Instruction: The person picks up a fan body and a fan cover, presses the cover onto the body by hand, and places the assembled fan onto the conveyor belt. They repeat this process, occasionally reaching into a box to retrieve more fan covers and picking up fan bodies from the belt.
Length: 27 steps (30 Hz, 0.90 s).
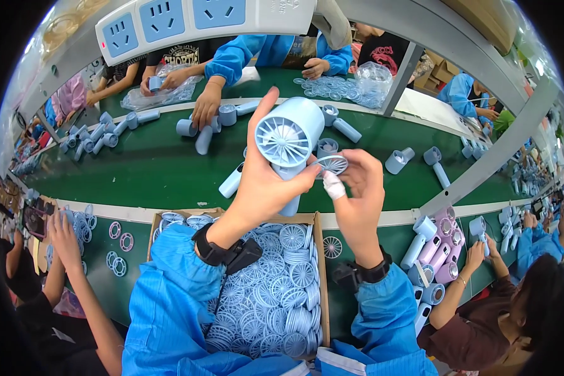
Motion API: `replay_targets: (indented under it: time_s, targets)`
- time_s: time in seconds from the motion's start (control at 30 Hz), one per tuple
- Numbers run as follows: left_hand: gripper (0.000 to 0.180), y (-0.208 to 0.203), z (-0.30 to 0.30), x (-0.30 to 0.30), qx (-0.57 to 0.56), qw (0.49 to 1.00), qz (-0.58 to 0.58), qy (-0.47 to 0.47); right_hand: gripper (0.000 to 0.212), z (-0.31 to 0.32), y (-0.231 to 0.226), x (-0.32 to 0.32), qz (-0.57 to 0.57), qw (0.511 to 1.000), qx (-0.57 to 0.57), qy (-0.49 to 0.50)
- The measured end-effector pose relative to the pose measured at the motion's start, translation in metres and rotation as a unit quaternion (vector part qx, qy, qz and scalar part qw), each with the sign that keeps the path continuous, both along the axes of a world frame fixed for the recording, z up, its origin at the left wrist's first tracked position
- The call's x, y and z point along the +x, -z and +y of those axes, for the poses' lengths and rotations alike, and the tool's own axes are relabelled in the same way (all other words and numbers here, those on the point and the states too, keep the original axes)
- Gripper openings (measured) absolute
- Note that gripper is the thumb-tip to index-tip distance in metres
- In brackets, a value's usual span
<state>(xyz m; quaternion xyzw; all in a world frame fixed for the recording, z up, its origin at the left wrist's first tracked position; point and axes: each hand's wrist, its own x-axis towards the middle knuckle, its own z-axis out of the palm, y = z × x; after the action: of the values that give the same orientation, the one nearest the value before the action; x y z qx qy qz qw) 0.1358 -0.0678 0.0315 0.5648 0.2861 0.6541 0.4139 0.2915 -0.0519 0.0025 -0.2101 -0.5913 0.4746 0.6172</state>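
Raised over the far side of the box, my left hand is wrapped around a light blue handheld fan. The fan's round head faces me, with radial spokes across its front. Just right of it, my right hand pinches a loose spoked fan grille by its edge; white wrapping covers one fingertip. The grille is tilted and close to my left fingertips; whether they touch it I cannot tell. Below my hands is a cardboard box filled with blue grilles.
A green conveyor belt carries several fans, and a co-worker's hand reaches among them. A single grille lies right of the box. Blue and pink fans stand farther right. Overhead hang a power strip and a metal frame.
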Motion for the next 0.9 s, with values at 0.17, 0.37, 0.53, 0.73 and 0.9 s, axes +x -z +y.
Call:
replay_targets:
  time_s: [0.17,0.37,0.53,0.73,0.9]
  targets:
    - [0.1,0.0,0.0,0.002,0.044,0.998,0.0,-0.043,0.035,0.007,-0.001,0.009,-0.288,0.811,0.417,0.291]
    - [0.099,-0.008,-0.008,0.002,0.006,1.0,-0.02,0.014,0.044,0.01,-0.002,0.015,-0.313,0.756,0.482,0.312]
    - [0.093,-0.004,-0.009,0.003,0.022,1.0,-0.003,-0.002,0.043,0.005,-0.002,0.011,-0.305,0.786,0.418,0.338]
    - [0.081,0.017,0.002,-0.001,-0.013,0.982,0.185,-0.028,0.045,-0.005,-0.016,0.009,-0.289,0.838,0.35,0.302]
    - [0.079,0.018,-0.007,0.006,-0.025,0.974,0.226,-0.021,0.046,-0.006,-0.016,0.006,-0.316,0.819,0.368,0.305]
